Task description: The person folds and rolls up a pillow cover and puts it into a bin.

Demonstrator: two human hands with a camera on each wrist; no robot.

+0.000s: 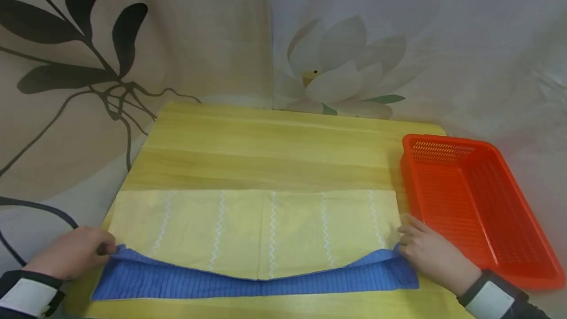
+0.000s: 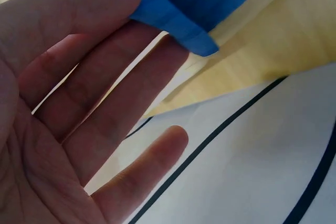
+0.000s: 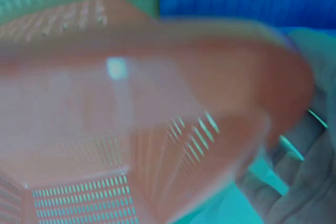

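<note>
A cloth [image 1: 248, 230] lies spread on the table, pale yellow with white wavy lines running front to back. Its front edge is turned up, showing a blue striped side [image 1: 261, 287] that sags in the middle between the hands. My left hand [image 1: 79, 250] pinches the left corner of the blue fold. The left wrist view shows the blue corner [image 2: 197, 40] between thumb and fingers, with the little finger held away. At the other end, my right hand [image 1: 431, 255] pinches the right corner of the fold. Its fingertips are partly hidden in the right wrist view.
An orange plastic basket [image 1: 409, 171] with perforated sides stands at the right, close beside my right hand. The yellow wooden table [image 1: 283, 146] reaches back to a hanging sheet [image 1: 212, 28] printed with leaves and a flower. Both wrists wear dark bands.
</note>
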